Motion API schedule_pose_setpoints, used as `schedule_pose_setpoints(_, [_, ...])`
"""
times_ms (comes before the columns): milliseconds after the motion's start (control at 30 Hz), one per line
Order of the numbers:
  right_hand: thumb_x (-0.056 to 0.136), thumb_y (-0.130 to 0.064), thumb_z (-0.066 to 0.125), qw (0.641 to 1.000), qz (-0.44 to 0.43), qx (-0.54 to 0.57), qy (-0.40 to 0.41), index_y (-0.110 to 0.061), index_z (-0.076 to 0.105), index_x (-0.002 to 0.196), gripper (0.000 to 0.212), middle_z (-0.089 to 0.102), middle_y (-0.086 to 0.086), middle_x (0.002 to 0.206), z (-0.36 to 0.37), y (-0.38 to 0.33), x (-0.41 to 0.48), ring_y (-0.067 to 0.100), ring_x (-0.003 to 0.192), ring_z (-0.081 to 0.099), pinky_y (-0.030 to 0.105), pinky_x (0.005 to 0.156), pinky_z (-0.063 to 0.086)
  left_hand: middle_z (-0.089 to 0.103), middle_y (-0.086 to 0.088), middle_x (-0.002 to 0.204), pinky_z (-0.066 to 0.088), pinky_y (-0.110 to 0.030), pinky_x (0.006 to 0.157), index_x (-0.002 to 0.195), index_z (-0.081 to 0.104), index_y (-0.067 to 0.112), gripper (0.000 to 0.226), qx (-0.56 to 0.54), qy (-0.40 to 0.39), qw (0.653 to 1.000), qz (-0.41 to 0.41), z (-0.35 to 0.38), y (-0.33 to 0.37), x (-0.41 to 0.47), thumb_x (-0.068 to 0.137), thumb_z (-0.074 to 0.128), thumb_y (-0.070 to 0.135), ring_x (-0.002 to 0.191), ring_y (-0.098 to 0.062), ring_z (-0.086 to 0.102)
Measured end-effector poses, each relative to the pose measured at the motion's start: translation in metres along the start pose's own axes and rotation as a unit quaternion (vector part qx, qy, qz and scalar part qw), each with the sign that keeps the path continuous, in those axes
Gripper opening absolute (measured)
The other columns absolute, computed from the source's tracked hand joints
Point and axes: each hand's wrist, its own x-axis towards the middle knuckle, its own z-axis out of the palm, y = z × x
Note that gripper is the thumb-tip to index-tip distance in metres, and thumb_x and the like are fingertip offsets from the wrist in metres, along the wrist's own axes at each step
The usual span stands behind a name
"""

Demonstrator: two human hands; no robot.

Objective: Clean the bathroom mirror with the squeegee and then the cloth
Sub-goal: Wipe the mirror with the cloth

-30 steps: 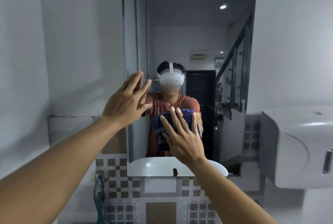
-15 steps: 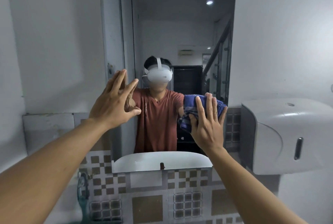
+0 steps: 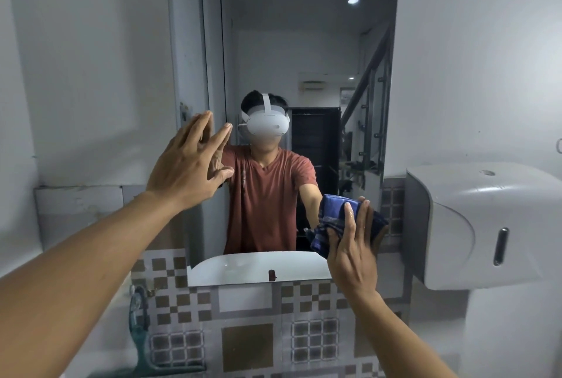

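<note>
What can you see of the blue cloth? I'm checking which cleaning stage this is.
The cloth is dark blue with a paler striped band, soft woven fabric by its look, bunched into a wad rather than spread flat. The right hand presses it with flat, extended fingers against the mirror at the lower right corner, near the right edge. Part of it is hidden behind the hand, and some of the blue seen may be its reflection. Whether it is wet cannot be told.

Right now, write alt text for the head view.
The right hand presses a blue cloth against the lower right of a wall mirror. The left hand, fingers spread and empty, is raised at its left edge.
</note>
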Motion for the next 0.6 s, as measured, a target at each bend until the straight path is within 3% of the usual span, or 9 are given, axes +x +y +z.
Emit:
schedule_pose_setpoints(133, [0.102, -0.023, 0.046, 1.0, 0.013, 0.008, 0.01, -0.019, 0.008, 0.16, 0.07, -0.008, 0.011, 0.169, 0.008, -0.007, 0.002, 0.028, 0.156, -0.008, 0.074, 0.1, 0.04, 0.021, -0.017, 0.161, 0.033, -0.054, 0.116, 0.154, 0.032, 0.02, 0.09, 0.014, 0.005, 1.0, -0.004, 0.001, -0.005, 0.0, 0.08, 0.071, 0.054, 0.147, -0.037, 0.021])
schedule_pose_setpoints(200, [0.101, -0.027, 0.045, 1.0, -0.008, -0.009, 0.016, -0.017, 0.012, 0.161, 0.069, -0.005, 0.014, 0.169, 0.008, -0.018, 0.004, 0.031, 0.156, -0.004, 0.073, 0.104, 0.038, 0.02, -0.015, 0.162, 0.038, -0.055, 0.112, 0.154, 0.033, 0.02, 0.088, 0.003, 0.005, 1.0, -0.011, 0.002, -0.004, -0.001, 0.082, 0.07, 0.054, 0.148, -0.036, 0.02])
schedule_pose_setpoints(367, [0.105, -0.04, 0.032, 0.996, -0.069, -0.056, 0.008, -0.016, 0.022, 0.16, 0.06, 0.007, 0.021, 0.167, 0.016, -0.057, 0.009, 0.033, 0.156, 0.003, 0.074, 0.115, 0.008, 0.025, -0.014, 0.16, 0.048, -0.057, 0.103, 0.152, 0.037, 0.02, 0.077, 0.0, 0.008, 1.0, -0.003, 0.001, -0.007, 0.0, 0.086, 0.067, 0.046, 0.147, -0.034, 0.023])
schedule_pose_setpoints(600, [0.106, -0.039, 0.036, 0.987, -0.15, -0.051, 0.0, -0.02, 0.019, 0.161, 0.06, 0.007, 0.02, 0.167, 0.034, -0.117, 0.008, 0.033, 0.156, 0.0, 0.071, 0.118, -0.002, 0.021, -0.009, 0.162, 0.055, -0.055, 0.092, 0.153, 0.034, 0.023, 0.078, 0.0, -0.016, 1.0, 0.001, -0.005, -0.012, -0.001, 0.086, 0.069, 0.043, 0.149, -0.029, 0.018])
